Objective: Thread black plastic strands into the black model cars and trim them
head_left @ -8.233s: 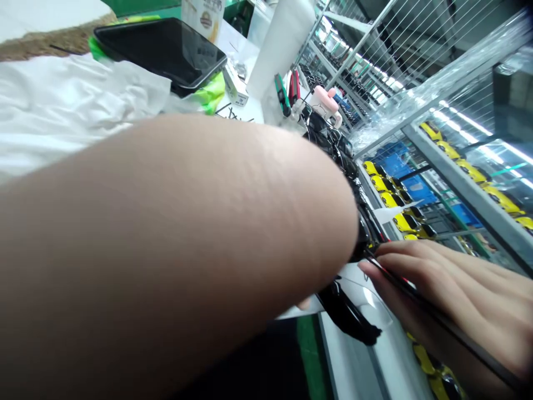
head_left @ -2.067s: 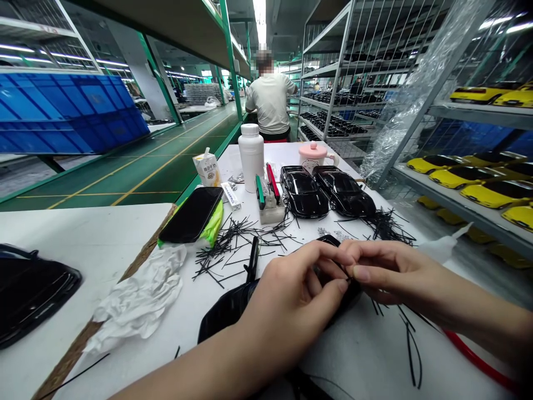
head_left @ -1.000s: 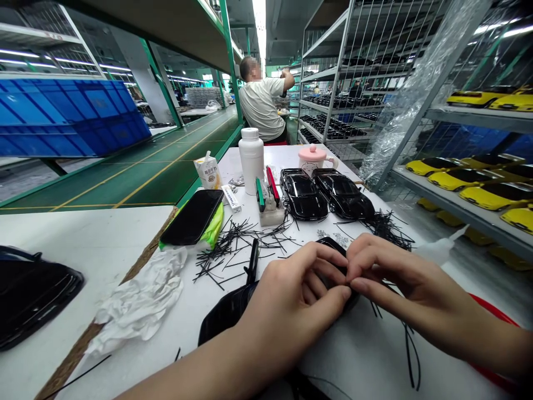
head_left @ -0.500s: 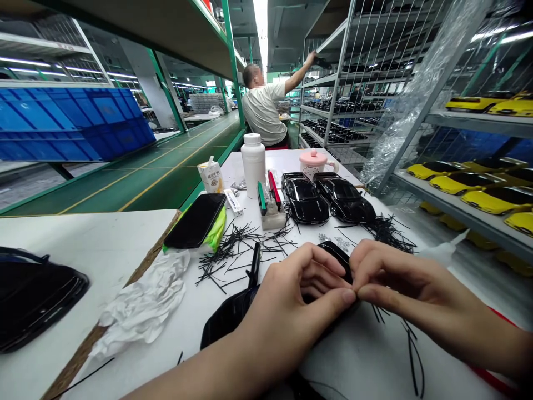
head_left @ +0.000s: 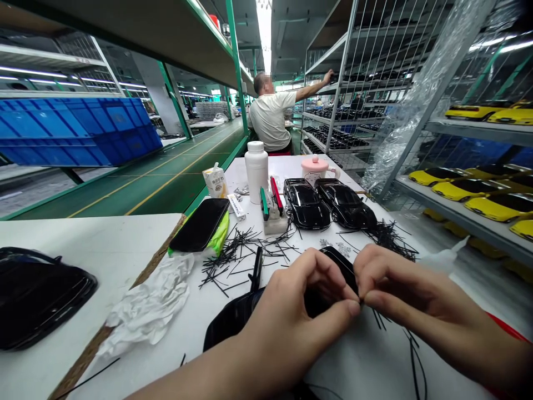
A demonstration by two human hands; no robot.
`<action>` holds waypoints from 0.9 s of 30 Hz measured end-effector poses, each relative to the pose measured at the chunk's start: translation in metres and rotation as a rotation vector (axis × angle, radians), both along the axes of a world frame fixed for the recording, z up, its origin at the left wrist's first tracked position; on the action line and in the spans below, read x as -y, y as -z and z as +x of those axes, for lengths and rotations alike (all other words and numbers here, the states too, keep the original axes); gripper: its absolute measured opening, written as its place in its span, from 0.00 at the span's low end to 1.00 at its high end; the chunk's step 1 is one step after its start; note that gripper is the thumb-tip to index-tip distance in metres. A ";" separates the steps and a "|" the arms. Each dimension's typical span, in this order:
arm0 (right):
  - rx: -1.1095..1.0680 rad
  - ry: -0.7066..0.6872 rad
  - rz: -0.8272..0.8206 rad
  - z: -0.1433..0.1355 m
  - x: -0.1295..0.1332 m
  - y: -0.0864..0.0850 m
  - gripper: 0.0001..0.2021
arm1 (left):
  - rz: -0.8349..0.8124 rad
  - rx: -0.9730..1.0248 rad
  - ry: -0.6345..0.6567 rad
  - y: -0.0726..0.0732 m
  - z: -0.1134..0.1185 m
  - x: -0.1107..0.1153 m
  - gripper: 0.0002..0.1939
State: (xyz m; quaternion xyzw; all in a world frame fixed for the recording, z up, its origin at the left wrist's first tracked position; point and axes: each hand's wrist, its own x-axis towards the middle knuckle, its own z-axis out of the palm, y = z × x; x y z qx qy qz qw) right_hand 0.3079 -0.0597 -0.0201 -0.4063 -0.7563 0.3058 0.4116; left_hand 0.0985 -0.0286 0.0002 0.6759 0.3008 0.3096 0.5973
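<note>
Your left hand [head_left: 291, 314] and right hand [head_left: 403, 289] meet over the white table [head_left: 353, 361], their fingertips touching or nearly so. On each of them you have the thumb and forefinger pressed together; whatever lies between the tips is too small and hidden to tell. A glossy black piece [head_left: 340, 265] sits on the table directly behind your fingertips, partly covered by them. Left of it, beside your left wrist, shows a dark shell [head_left: 231, 319] with a narrow strip [head_left: 257, 269] standing up behind it; your hand hides whether shell and piece join. Thin black strands [head_left: 233, 247] lie scattered beyond your left hand, with a denser heap [head_left: 393, 239] beyond your right. Farther back, you have two black model cars [head_left: 307, 204] side by side, in front of a pink-lidded mug [head_left: 315, 168]. A white bottle [head_left: 256, 175] stands upright to their left, near a green tool [head_left: 264, 204] and a red tool [head_left: 276, 196] propped at a slant. On your left, a phone [head_left: 200, 225] rests on a bright green packet [head_left: 219, 236], near crumpled white paper [head_left: 150, 308]. Ahead, a seated person [head_left: 270, 122] stretches an arm toward the rack [head_left: 343, 89].
</note>
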 end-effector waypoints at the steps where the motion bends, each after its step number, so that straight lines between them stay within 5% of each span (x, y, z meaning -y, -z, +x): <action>1: 0.002 0.004 0.008 0.000 0.000 0.000 0.08 | 0.017 -0.020 -0.004 0.000 0.000 0.000 0.10; 9: 0.013 0.153 0.148 0.013 0.006 -0.018 0.06 | 0.385 -0.537 0.134 -0.009 -0.014 -0.006 0.08; 15: 0.286 0.105 0.208 0.014 0.027 -0.038 0.06 | 0.502 -0.618 0.233 -0.014 -0.017 -0.008 0.09; 20: 0.539 0.085 0.064 -0.003 0.053 0.004 0.03 | 0.559 -0.518 0.202 -0.005 -0.013 -0.011 0.07; 27: 0.535 0.270 0.051 -0.041 0.065 0.068 0.03 | 0.589 -0.450 0.129 -0.004 -0.009 -0.011 0.08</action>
